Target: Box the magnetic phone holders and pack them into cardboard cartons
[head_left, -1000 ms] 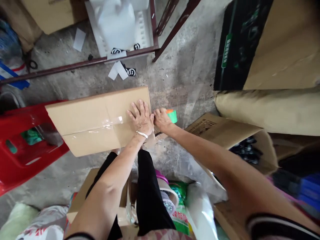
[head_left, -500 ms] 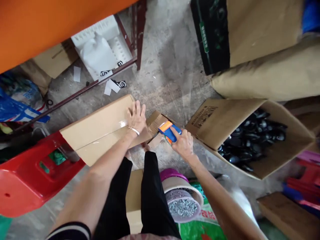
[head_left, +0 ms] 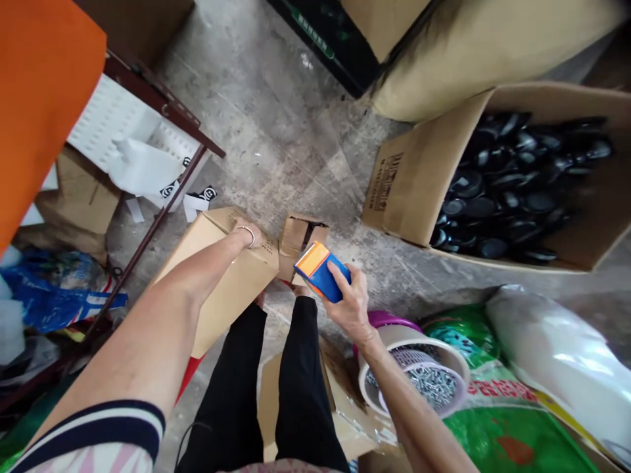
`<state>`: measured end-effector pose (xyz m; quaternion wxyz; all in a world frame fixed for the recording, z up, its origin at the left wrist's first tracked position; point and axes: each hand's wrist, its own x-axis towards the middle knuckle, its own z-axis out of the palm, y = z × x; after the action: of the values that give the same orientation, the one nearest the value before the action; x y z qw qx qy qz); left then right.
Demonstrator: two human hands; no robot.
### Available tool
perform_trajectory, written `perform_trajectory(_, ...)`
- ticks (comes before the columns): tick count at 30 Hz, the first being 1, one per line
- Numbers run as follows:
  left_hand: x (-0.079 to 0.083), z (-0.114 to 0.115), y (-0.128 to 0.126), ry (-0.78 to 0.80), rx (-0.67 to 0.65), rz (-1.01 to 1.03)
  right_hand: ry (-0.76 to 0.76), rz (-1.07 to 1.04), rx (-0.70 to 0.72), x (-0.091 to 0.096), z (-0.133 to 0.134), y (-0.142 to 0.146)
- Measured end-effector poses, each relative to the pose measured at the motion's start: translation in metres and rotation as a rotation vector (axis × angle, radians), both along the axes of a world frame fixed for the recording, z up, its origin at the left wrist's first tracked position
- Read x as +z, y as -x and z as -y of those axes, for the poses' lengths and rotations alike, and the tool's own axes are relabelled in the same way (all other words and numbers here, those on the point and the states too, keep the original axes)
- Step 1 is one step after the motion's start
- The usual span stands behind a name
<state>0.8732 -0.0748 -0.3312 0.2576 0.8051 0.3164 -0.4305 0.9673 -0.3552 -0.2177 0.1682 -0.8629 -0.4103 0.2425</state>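
Gripping a tape dispenser point(head_left: 320, 270), right hand point(head_left: 349, 307) closed, left hand point(head_left: 246, 231) on box point(head_left: 231, 289)

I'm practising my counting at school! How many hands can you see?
2. The left hand rests on a tan cardboard box, and the right hand grips a blue-and-orange plastic tape dispenser.

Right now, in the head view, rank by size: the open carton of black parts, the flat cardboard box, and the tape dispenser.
Open carton, largest; flat cardboard box; tape dispenser, smallest. Nearness to the camera makes the first two unsure.
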Motion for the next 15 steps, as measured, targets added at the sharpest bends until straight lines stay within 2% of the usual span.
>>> perform_trajectory(1,0.009,0.006,-0.004,0.012,0.028,0.069,-0.036,0.005,-0.018,0.005,-0.001,0.001)
perform_trajectory(2,0.021,0.015,-0.007,0.056,0.138,0.181,-0.065,0.018,-0.029,0.01,-0.003,0.003)
perform_trajectory(3,0.036,0.025,-0.008,0.143,0.316,0.288,-0.087,0.037,-0.034,0.014,-0.005,0.006)
perform_trajectory(5,0.067,0.047,-0.003,0.441,0.8,0.413,-0.128,0.077,-0.012,0.022,-0.008,0.012)
perform_trajectory(7,0.095,0.067,0.006,0.741,1.215,0.406,-0.154,0.116,0.042,0.029,-0.011,0.019)
perform_trajectory(8,0.106,0.073,0.013,0.82,1.355,0.397,-0.155,0.135,0.074,0.031,-0.012,0.023)
perform_trajectory(9,0.114,0.078,0.02,0.85,1.45,0.394,-0.149,0.151,0.108,0.033,-0.013,0.027)
perform_trajectory(11,0.123,0.08,0.035,0.814,1.54,0.398,-0.122,0.168,0.175,0.035,-0.016,0.037)
perform_trajectory(13,0.124,0.076,0.05,0.727,1.528,0.37,-0.091,0.164,0.237,0.036,-0.023,0.05)
perform_trajectory(15,0.12,0.065,0.066,0.586,1.452,0.324,-0.046,0.136,0.293,0.038,-0.037,0.067)
